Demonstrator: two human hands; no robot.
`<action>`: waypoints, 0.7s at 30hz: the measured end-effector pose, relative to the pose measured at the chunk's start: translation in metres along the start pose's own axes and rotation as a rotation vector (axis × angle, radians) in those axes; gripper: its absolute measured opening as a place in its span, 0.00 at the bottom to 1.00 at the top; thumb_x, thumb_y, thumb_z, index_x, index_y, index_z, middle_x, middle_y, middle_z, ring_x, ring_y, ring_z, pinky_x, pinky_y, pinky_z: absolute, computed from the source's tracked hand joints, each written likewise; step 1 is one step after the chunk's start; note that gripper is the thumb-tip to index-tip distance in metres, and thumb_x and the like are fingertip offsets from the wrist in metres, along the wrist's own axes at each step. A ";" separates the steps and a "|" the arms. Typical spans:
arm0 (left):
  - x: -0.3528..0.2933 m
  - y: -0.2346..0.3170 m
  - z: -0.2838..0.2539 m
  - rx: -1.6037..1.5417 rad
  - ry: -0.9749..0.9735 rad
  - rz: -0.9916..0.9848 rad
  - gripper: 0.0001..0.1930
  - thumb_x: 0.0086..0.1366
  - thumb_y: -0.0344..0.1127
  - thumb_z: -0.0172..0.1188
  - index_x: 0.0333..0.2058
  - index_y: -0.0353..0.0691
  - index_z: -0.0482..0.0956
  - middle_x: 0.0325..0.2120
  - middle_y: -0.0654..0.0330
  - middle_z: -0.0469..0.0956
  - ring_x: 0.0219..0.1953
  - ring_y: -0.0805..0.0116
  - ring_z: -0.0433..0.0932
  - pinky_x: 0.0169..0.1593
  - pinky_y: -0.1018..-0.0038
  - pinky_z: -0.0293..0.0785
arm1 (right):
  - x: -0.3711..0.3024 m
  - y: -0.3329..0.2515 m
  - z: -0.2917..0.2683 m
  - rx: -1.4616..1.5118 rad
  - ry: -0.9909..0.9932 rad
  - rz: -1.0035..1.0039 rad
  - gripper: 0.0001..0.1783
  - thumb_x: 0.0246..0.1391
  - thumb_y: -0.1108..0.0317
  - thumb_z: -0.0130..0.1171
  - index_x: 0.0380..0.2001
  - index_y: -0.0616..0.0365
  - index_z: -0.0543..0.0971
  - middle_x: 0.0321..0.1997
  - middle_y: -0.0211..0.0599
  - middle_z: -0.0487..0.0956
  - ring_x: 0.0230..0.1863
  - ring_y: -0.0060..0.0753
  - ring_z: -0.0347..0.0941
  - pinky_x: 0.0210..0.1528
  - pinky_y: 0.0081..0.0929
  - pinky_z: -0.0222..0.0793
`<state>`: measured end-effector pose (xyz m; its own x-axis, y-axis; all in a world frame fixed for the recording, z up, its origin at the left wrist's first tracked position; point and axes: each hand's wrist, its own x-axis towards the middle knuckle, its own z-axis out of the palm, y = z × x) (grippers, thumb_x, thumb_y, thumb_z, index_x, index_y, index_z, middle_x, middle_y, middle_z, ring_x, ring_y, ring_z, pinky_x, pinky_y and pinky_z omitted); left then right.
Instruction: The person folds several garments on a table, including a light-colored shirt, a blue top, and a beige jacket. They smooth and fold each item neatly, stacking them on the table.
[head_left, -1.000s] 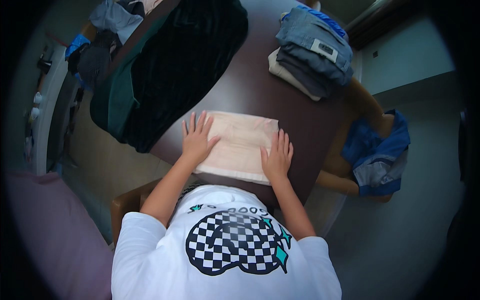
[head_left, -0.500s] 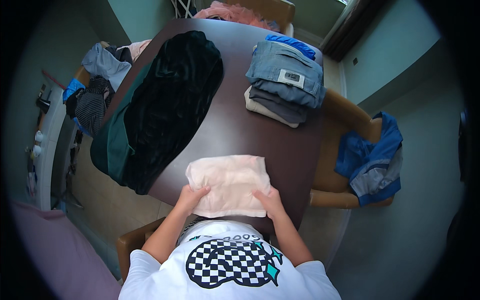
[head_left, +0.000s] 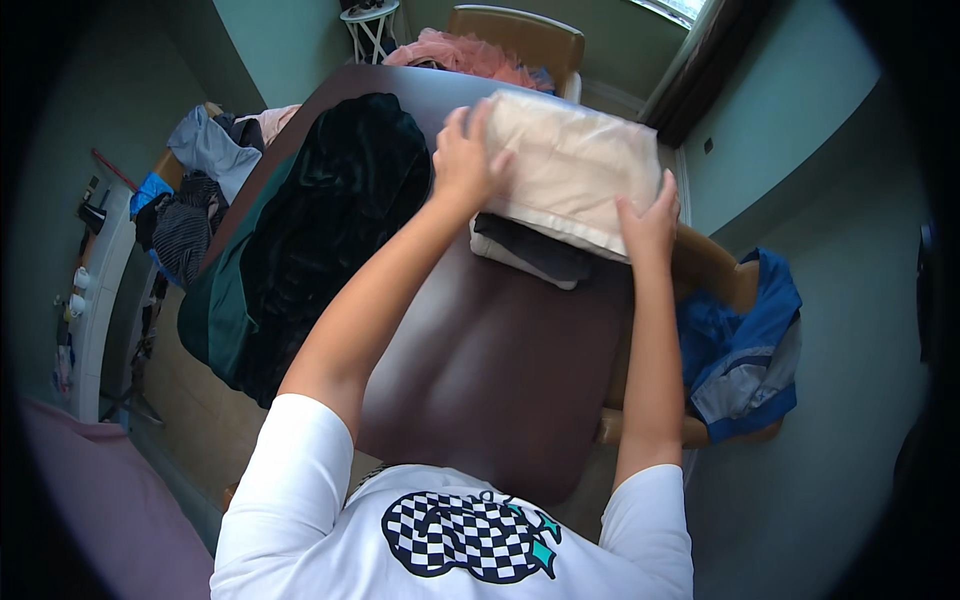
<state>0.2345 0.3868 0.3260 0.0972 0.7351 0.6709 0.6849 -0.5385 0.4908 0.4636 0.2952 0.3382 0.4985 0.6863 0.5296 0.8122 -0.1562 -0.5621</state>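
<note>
Glossy dark-brown tabletop (head_left: 490,370); upper right, folded rectangular pale-pink cloth (head_left: 572,165) between left hand (head_left: 466,165) and right hand (head_left: 653,222), finger clamping indeterminable.

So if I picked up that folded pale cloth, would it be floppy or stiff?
Floppy, I'd guess: the folded pale cloth shows soft creases. It might open out if lifted by one corner, since it seems only folded together. It probably won't roll, because it's a flat, roughly rectangular bundle.
</note>
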 end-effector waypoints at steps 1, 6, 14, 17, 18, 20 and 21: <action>-0.002 0.008 0.008 0.193 -0.050 0.124 0.30 0.61 0.46 0.59 0.61 0.48 0.63 0.58 0.46 0.61 0.60 0.48 0.61 0.61 0.52 0.57 | -0.003 -0.003 0.002 -0.095 -0.006 -0.084 0.36 0.47 0.62 0.64 0.61 0.48 0.64 0.65 0.50 0.60 0.65 0.57 0.55 0.62 0.52 0.55; -0.033 0.008 0.073 0.257 -0.475 0.203 0.28 0.67 0.59 0.41 0.64 0.61 0.58 0.67 0.59 0.52 0.68 0.47 0.46 0.64 0.40 0.43 | -0.026 0.021 0.055 -0.356 -0.322 -0.315 0.30 0.57 0.50 0.51 0.62 0.40 0.65 0.70 0.35 0.55 0.69 0.54 0.47 0.63 0.61 0.49; -0.040 -0.011 0.099 0.212 -0.543 0.123 0.29 0.67 0.57 0.41 0.65 0.61 0.56 0.68 0.61 0.47 0.69 0.48 0.43 0.64 0.40 0.41 | -0.032 0.045 0.087 -0.316 -0.204 -0.388 0.27 0.56 0.53 0.52 0.60 0.40 0.68 0.69 0.34 0.57 0.68 0.52 0.51 0.61 0.60 0.51; -0.058 -0.017 0.079 0.132 -0.310 0.214 0.29 0.63 0.49 0.49 0.62 0.48 0.63 0.65 0.56 0.56 0.67 0.49 0.51 0.64 0.46 0.48 | -0.038 0.036 0.085 -0.268 -0.027 -0.558 0.24 0.55 0.54 0.53 0.55 0.48 0.72 0.62 0.38 0.66 0.64 0.51 0.57 0.60 0.56 0.52; -0.080 -0.019 0.084 0.156 -0.078 0.287 0.28 0.57 0.43 0.53 0.55 0.37 0.68 0.59 0.50 0.65 0.63 0.50 0.60 0.62 0.49 0.54 | -0.048 0.034 0.081 -0.243 0.058 -0.621 0.21 0.54 0.60 0.54 0.50 0.55 0.75 0.58 0.43 0.70 0.62 0.51 0.61 0.60 0.54 0.53; -0.115 -0.004 0.057 0.141 0.022 0.278 0.23 0.51 0.41 0.56 0.45 0.35 0.74 0.49 0.49 0.72 0.55 0.53 0.69 0.58 0.54 0.62 | -0.079 0.024 0.069 -0.088 0.199 -0.746 0.12 0.53 0.72 0.53 0.41 0.61 0.78 0.51 0.48 0.75 0.55 0.51 0.68 0.55 0.48 0.60; -0.135 0.003 0.032 0.069 0.032 0.300 0.20 0.51 0.40 0.57 0.41 0.36 0.75 0.46 0.51 0.73 0.52 0.53 0.70 0.55 0.58 0.64 | -0.104 0.008 0.057 -0.039 0.173 -0.749 0.09 0.54 0.73 0.52 0.36 0.61 0.78 0.46 0.49 0.77 0.50 0.52 0.71 0.54 0.49 0.61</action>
<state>0.2470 0.2990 0.2192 0.2805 0.5339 0.7977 0.6768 -0.6993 0.2301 0.4010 0.2629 0.2430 -0.1515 0.4983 0.8537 0.9602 0.2792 0.0074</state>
